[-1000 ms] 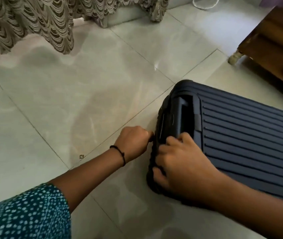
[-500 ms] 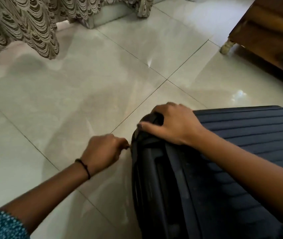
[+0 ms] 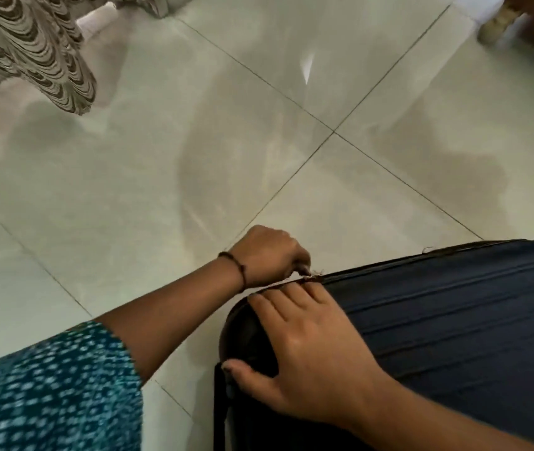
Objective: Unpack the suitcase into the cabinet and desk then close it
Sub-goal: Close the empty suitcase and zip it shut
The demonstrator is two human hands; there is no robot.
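Head cam: one suitcase (image 3: pixel 454 320) lies flat on the floor (image 3: pixel 194 157), lower right, lid down. The left hand (image 3: pixel 268 252) has a narrow grip, pinching what looks like the one zip pull (image 3: pixel 315 272) at the corner seam. The seam runs off rightward from there. The right hand (image 3: pixel 311 359) rests flat on the lid, just beside it.

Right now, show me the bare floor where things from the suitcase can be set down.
Free: the wide tiled floor between the curtain, the furniture leg and the suitcase. Crowded: the suitcase's near corner, where the left hand pinches the zipper pull and the right hand lies flat.
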